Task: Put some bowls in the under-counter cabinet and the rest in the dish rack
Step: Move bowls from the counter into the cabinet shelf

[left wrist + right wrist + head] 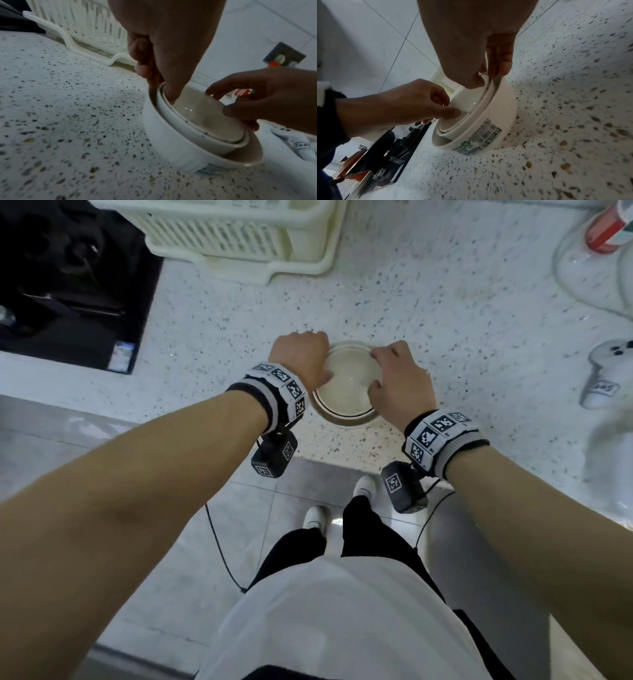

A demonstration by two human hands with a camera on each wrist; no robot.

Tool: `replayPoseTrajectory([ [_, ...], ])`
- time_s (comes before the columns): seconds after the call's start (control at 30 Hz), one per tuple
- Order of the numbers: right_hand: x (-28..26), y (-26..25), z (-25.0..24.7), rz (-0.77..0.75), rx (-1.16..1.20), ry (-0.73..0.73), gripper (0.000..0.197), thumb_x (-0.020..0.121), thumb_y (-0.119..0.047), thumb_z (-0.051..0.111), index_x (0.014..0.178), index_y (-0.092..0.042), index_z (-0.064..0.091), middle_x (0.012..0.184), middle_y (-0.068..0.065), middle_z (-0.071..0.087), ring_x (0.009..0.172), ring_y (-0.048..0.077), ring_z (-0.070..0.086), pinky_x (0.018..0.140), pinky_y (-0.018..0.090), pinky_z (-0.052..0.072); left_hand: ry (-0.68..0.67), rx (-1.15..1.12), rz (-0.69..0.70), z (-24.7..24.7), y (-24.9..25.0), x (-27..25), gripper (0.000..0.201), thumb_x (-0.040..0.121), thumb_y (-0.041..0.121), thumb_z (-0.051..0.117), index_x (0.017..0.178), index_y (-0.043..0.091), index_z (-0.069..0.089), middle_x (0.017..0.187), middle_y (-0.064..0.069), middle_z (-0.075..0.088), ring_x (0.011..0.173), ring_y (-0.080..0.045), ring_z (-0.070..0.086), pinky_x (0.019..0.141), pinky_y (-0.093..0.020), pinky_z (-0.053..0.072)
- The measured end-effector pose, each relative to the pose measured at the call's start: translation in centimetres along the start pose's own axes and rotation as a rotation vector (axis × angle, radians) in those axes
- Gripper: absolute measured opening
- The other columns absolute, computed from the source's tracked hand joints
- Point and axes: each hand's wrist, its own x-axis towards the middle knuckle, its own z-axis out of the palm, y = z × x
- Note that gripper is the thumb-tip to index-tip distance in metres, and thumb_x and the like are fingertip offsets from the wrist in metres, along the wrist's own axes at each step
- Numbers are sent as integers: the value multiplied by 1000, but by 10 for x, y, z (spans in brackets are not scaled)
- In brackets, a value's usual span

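A stack of nested white bowls (346,392) stands on the speckled counter (462,337) near its front edge. The large outer bowl (501,108) carries a barcode label (481,136) and holds smaller inner bowls (205,119). My left hand (308,357) pinches the left rim of the inner bowls, thumb (169,94) inside and fingers outside it. My right hand (387,371) pinches the right rim, thumb (471,81) inside and fingers (500,65) over the edge. The white slatted dish rack (233,234) sits behind the bowls at the back left.
A black stove top (68,285) lies at the left. A red bottle (606,227) and a clear container (582,278) stand at the back right. A white handheld device (606,374) lies at the right. The floor and my feet (342,501) show below the counter edge.
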Motion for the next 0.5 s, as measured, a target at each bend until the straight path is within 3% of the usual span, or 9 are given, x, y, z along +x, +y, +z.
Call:
replayPoseTrajectory([
  [0.17, 5, -1, -1, 2, 9, -6, 45, 86, -13, 52, 131, -16, 47, 128, 10, 44, 80, 32, 58, 69, 35, 42, -24, -3, -35, -6, 9, 6, 18, 92, 23, 55, 100, 8, 61, 97, -12, 68, 74, -26, 50, 67, -34, 40],
  [0.27, 4, -1, 1, 9, 8, 2, 45, 85, -9, 53, 129, -15, 48, 126, 11, 46, 72, 28, 51, 66, 34, 38, -22, -1, -22, -9, 10, 7, 18, 93, 19, 51, 101, 6, 60, 98, -13, 67, 75, -27, 50, 67, -35, 40],
  [0.5, 5, -2, -1, 15, 52, -18, 43, 84, -6, 52, 127, -15, 49, 125, 11, 46, 75, 33, 56, 65, 36, 44, 9, -84, 39, -3, 1, 0, 27, 95, 23, 44, 114, 5, 52, 101, -15, 65, 74, -28, 48, 65, -36, 38],
])
